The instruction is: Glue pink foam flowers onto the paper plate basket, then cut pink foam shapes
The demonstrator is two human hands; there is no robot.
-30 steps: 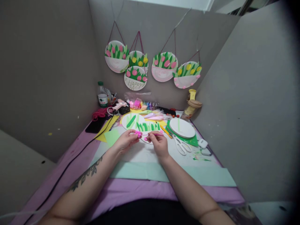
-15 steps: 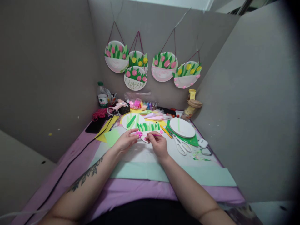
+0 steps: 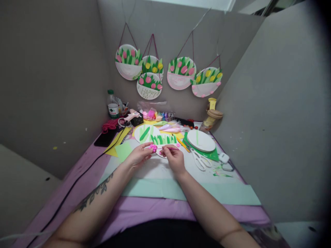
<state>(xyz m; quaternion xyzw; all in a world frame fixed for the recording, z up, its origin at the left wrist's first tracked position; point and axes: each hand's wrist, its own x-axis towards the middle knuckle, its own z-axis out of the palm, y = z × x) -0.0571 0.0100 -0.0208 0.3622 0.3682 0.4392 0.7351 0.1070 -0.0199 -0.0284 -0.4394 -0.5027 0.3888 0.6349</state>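
My left hand [image 3: 138, 155] pinches a small bright pink flower piece [image 3: 153, 148] over the table. My right hand [image 3: 175, 157] is closed in a pinch on a thin pink stick [image 3: 169, 148] whose tip reaches the flower. Both hands hover just in front of a half paper plate with green paper leaves [image 3: 163, 140]. Behind it lies a white paper plate with green strips [image 3: 145, 133].
White scissors [image 3: 199, 160] and a stack of white paper plates [image 3: 201, 140] lie to the right. A pink glue gun [image 3: 130, 116], a bottle [image 3: 112, 104], coloured paper and clay packs crowd the back. Several finished flower plates [image 3: 149, 82] hang on the grey wall. A black cable [image 3: 77, 179] runs along the left.
Both hands have stayed almost in place; the fingers shifted slightly around the pink flower piece and stick.
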